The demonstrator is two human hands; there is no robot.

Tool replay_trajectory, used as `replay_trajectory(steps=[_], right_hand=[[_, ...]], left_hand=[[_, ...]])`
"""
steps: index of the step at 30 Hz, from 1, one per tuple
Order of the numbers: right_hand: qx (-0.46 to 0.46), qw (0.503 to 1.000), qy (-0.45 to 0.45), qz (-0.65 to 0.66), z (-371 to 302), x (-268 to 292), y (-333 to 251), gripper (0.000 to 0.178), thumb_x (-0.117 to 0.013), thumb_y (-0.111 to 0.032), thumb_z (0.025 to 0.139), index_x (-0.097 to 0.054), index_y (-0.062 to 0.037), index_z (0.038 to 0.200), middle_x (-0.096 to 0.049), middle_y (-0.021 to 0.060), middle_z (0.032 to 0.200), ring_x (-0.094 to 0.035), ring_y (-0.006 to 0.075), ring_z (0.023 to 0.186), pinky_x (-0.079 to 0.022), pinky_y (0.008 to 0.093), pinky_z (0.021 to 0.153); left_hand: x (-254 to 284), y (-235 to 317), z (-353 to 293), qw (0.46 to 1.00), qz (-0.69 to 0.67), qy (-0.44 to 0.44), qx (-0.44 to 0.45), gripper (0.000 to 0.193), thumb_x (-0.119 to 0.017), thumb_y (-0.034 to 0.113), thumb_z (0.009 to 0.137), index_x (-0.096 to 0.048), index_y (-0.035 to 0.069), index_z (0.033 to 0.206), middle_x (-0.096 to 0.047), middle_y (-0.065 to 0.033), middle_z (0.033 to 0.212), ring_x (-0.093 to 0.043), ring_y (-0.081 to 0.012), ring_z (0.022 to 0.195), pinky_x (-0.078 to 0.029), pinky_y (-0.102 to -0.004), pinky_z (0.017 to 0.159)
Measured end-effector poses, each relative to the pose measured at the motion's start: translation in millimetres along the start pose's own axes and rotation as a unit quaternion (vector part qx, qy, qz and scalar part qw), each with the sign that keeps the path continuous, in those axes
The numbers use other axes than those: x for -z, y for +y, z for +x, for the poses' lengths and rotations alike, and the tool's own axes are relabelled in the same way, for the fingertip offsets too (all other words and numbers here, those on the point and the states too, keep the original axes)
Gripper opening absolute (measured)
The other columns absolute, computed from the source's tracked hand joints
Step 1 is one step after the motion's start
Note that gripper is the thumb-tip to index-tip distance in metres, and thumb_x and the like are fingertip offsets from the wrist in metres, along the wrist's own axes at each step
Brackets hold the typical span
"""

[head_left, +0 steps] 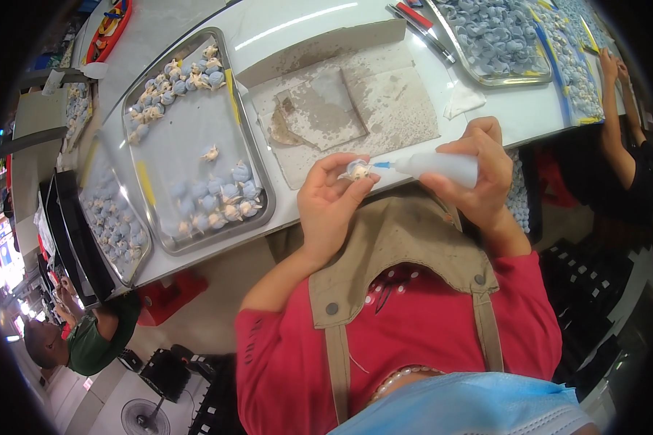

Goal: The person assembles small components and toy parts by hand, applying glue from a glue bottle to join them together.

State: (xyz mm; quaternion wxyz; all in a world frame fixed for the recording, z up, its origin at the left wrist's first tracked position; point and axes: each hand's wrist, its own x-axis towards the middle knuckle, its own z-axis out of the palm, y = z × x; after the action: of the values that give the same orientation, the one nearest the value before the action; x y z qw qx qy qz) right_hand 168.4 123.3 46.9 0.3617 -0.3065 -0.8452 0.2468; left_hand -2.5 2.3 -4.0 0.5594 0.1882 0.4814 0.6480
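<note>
My left hand (pixel 325 206) pinches a small cream and pale-blue figurine piece (pixel 356 171) between thumb and fingertips, above the table's front edge. My right hand (pixel 486 170) is wrapped round a whitish squeeze bottle (pixel 446 168), tilted on its side. Its thin blue needle tip (pixel 382 165) points left and reaches the figurine piece; whether it touches cannot be made out. Just beyond my hands lies a stained, opened-out cardboard sheet (pixel 406 109). To the left, a metal tray (pixel 267 196) lined with white paper carries many similar pieces in two groups.
Another metal tray (pixel 511 78) at the back right is heaped with blue-grey parts, with pens (pixel 422 32) and a crumpled white tissue (pixel 463 100) near it. More pieces fill a tray (pixel 116 217) at far left. Co-workers sit at left (pixel 98 341) and right (pixel 617 159).
</note>
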Motion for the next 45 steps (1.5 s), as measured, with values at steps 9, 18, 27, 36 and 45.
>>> replay_trajectory(steps=[9, 18, 27, 36, 45], right_hand=[[0.017, 1.000, -0.002, -0.007, 2.2, -0.4, 2.4, 0.029, -0.082, -0.019, 0.056, -0.063, -0.0052, 0.073, -0.053, 0.0027, 0.065, -0.046, 0.0213, 0.069, -0.039, 0.0291, 0.062], [-0.011, 0.999, 0.003, 0.035, -4.1, -1.6, 9.3, 0.030, -0.082, -0.019, 0.058, -0.063, -0.0040, 0.075, -0.053, 0.0040, 0.070, -0.046, 0.0207, 0.074, -0.039, 0.0285, 0.066], [-0.153, 0.975, 0.108, 0.122, -6.5, -48.2, 59.8, 0.024, -0.074, -0.021, 0.071, -0.063, -0.0034, 0.083, -0.056, 0.0090, 0.083, -0.050, 0.0234, 0.086, -0.040, 0.0309, 0.076], [-0.031, 0.991, 0.070, -0.112, 35.0, -32.2, 88.7, 0.021, -0.069, -0.019, 0.075, -0.065, -0.0039, 0.088, -0.062, 0.0097, 0.090, -0.055, 0.0260, 0.090, -0.041, 0.0341, 0.081], [-0.021, 0.872, 0.105, -0.478, 88.5, 21.0, 176.2, 0.018, -0.068, -0.028, 0.074, -0.068, -0.0176, 0.088, -0.062, 0.0012, 0.100, -0.054, 0.0236, 0.098, -0.040, 0.0433, 0.079]], left_hand=[[-4.0, -0.1, -0.1, 1.000, 0.002, -0.001, 0.008, 0.033, -0.060, -0.001, 0.084, -0.047, 0.000, 0.113, -0.057, -0.0148, 0.114, -0.061, -0.0158, 0.091, -0.048, -0.0229, 0.076], [2.0, -0.6, 1.0, 1.000, -0.017, 0.004, 0.001, 0.034, -0.061, 0.000, 0.083, -0.046, 0.000, 0.114, -0.057, -0.0148, 0.114, -0.061, -0.0168, 0.092, -0.048, -0.0237, 0.076], [2.4, -0.9, -1.8, 0.991, 0.020, 0.025, -0.126, 0.037, -0.059, -0.010, 0.079, -0.046, 0.001, 0.112, -0.053, -0.0185, 0.118, -0.060, -0.0234, 0.097, -0.048, -0.0283, 0.082], [12.8, 0.0, 1.8, 0.992, 0.038, -0.001, -0.121, 0.036, -0.053, -0.011, 0.083, -0.043, 0.000, 0.115, -0.049, -0.0175, 0.122, -0.058, -0.0226, 0.103, -0.047, -0.0273, 0.084], [8.6, 2.6, 3.5, 0.993, 0.030, 0.007, -0.116, 0.034, -0.054, -0.010, 0.083, -0.044, 0.000, 0.114, -0.051, -0.0149, 0.119, -0.059, -0.0212, 0.101, -0.046, -0.0276, 0.086]])
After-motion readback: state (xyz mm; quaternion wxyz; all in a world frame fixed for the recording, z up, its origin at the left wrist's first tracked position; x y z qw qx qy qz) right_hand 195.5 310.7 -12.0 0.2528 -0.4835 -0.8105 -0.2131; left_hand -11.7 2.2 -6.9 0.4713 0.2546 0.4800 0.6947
